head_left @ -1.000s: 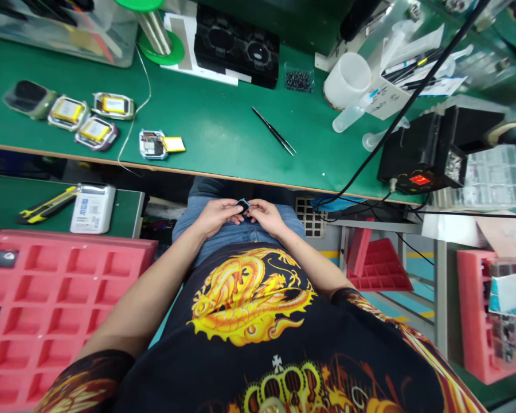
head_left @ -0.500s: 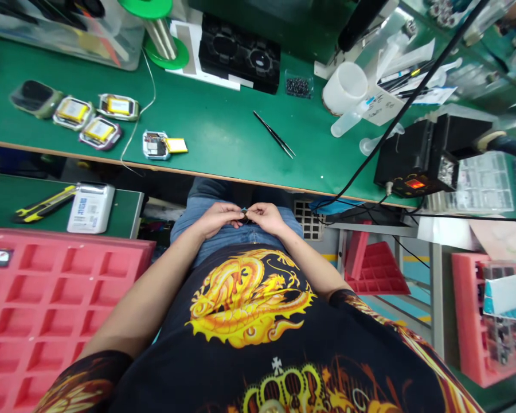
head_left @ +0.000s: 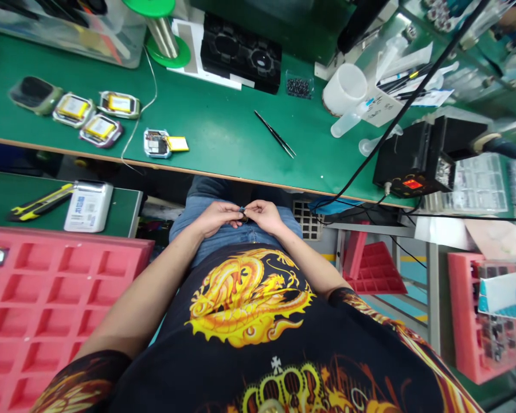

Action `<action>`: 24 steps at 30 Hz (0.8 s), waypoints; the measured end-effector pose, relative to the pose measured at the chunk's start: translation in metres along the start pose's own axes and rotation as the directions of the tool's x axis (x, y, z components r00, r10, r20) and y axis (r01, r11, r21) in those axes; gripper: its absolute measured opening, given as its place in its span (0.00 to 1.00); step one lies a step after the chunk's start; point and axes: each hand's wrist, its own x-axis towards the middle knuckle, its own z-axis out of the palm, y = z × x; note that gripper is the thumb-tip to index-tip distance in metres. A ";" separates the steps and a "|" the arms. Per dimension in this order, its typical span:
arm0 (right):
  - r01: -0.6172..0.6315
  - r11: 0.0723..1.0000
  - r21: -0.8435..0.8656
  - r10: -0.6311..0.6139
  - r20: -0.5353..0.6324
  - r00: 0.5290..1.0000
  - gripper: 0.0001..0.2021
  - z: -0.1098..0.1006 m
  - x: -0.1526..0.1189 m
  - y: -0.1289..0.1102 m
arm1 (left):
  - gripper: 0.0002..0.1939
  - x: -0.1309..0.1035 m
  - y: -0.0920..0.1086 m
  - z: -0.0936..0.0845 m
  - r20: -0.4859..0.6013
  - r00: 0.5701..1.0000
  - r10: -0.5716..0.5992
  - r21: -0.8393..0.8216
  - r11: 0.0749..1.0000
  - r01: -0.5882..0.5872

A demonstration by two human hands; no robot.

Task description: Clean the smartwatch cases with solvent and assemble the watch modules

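My left hand [head_left: 221, 219] and my right hand [head_left: 263, 216] meet over my lap, below the bench edge. Pinched between their fingertips is a small dark part [head_left: 243, 214] with a bit of blue on it; fingers cover most of it, so its kind does not show. On the green bench, an opened watch-like device [head_left: 156, 143] has its yellow battery [head_left: 178, 144] folded out to the side. Black tweezers [head_left: 275, 134] lie further right. Several similar devices, such as one with a purple rim [head_left: 101, 131], sit at the left.
A solder spool [head_left: 167, 40], a black fixture [head_left: 241, 51] and a tray of screws [head_left: 299, 86] stand along the back. Right of them are a white cup [head_left: 344, 90] and a black soldering station [head_left: 406, 155] with cables. A pink foam tray [head_left: 60, 287] and utility knife [head_left: 40, 203] are at left.
The view has shifted very slightly. Both hands stay together in the lap, with only small finger movement around the dark part.
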 end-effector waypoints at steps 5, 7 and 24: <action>0.012 0.998 0.063 -0.007 -0.067 0.998 0.16 0.004 0.000 -0.011 | 0.22 0.001 -0.002 0.000 -0.067 0.997 0.025 -0.029 0.999 -0.027; 0.066 0.990 0.125 -0.048 -0.143 0.989 0.18 0.002 -0.001 -0.023 | 0.22 0.002 -0.003 0.001 -0.114 0.993 0.033 -0.050 0.998 -0.039; 0.159 0.946 0.281 -0.051 -0.357 0.933 0.14 -0.003 0.012 -0.071 | 0.23 0.003 0.000 0.002 -0.192 0.978 0.087 -0.097 0.989 -0.107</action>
